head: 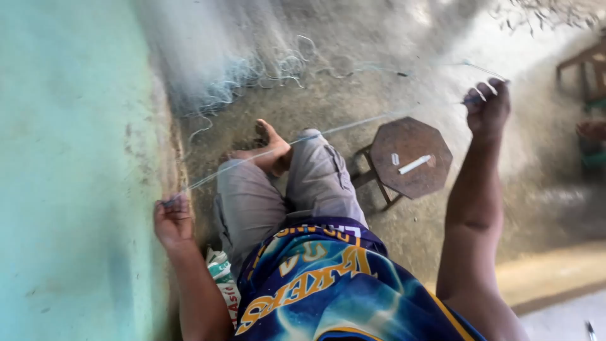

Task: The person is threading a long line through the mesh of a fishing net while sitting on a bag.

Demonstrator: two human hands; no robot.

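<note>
Pale thin line point(297, 140) stretched taut from left hand point(172, 218), clenched on it near turquoise wall point(69, 189), to right hand point(487, 108), pinching far end with small tool. Likely light, limp, slippery, tangle-prone; grip by pinching. Fishing net point(252, 69) heaped far; stool point(410, 158) between.

The wall point(69, 158) is pale turquoise, mottled with darker stains, and the floor point(410, 240) is dusty grey-brown. The net point(252, 69) and its line point(303, 139) look whitish-translucent, while the octagonal stool point(410, 142) is rusty brown with a white stick point(415, 165) on it. The trousers point(315, 183) are grey, and the shirt point(328, 284) swirls blue and purple with yellow lettering.
</note>
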